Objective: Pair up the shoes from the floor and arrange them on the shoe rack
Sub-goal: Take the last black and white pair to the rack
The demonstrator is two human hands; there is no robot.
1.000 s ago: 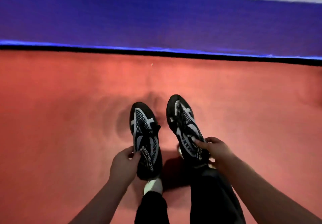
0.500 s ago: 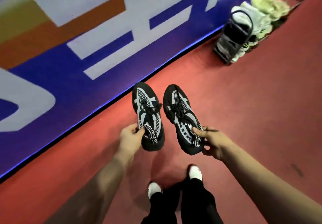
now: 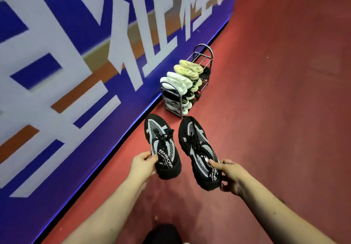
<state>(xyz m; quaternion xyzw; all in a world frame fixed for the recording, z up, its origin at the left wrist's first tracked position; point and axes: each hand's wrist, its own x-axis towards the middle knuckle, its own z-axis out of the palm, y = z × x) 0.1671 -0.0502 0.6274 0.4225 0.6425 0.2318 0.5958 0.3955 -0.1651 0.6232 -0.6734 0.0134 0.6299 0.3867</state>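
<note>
Nearest, left hand point(image 3: 141, 165): thumb and fingers pinch the heel collar of the left black shoe point(image 3: 161, 145), which hangs clear of the floor point(image 3: 275, 111), toe pointing away.
Right hand point(image 3: 230, 176): thumb pressed on the tongue edge, fingers curled under the heel of the right black shoe point(image 3: 199, 150); this shoe is also in the air, toe forward.
Pair: the two shoes match in mesh pattern and lettering and sit side by side, apart, not touching.
Likely weight: light; each one is carried by a few fingers at the heel with no visible strain.
Likely stiffness: knit upper looks soft and will probably fold under a hard squeeze; the sole looks firmer and is the better bearing surface.
Laces point(image 3: 164, 134): tied in loose bunches that could snag on rack bars.
Where to hold: heel collar or heel counter, as now; to set a shoe down, gripping across the sole at mid-foot would give more control of the toe.
Slip risk: low, since the fabric looks grippy.
Farther on, shoe rack point(image 3: 204, 54): a dark metal frame standing against the blue banner wall point(image 3: 57, 73), well ahead of the shoes.
Rack contents: white shoes point(image 3: 176, 82) and pale yellow shoes point(image 3: 190, 69) on top, darker pairs below; free spots cannot be told from here.
</note>
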